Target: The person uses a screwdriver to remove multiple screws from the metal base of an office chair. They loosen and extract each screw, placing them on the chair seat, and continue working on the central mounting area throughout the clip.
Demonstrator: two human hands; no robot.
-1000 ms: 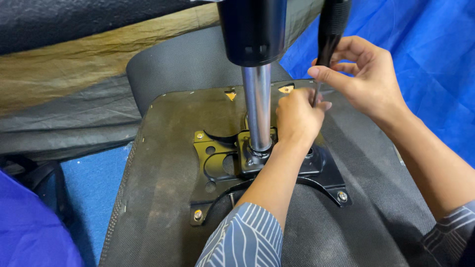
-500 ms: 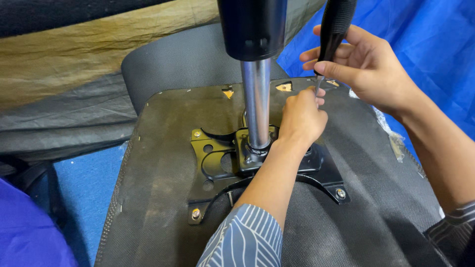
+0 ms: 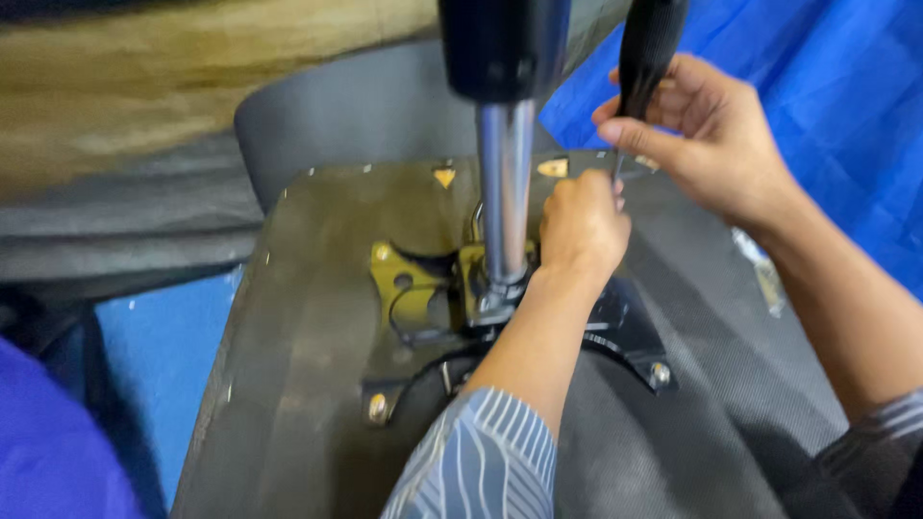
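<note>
- Since a moment ago the right hand (image 3: pixel 707 144) has dropped a little lower, and the view has gone blurry.
- It is curled tight around a black-handled screwdriver (image 3: pixel 646 53), which stands almost upright.
- Just below it, the left hand (image 3: pixel 580 223) is closed in a fist by the thin metal shaft; what it pinches cannot be seen.
- Both hands sit over the dark underside of an upturned chair seat (image 3: pixel 308 308).
- A black metal plate (image 3: pixel 625 332) is screwed to the seat, beside a shiny silver post (image 3: pixel 506 192).
- Blue cloth (image 3: pixel 827 86) lies behind.
</note>
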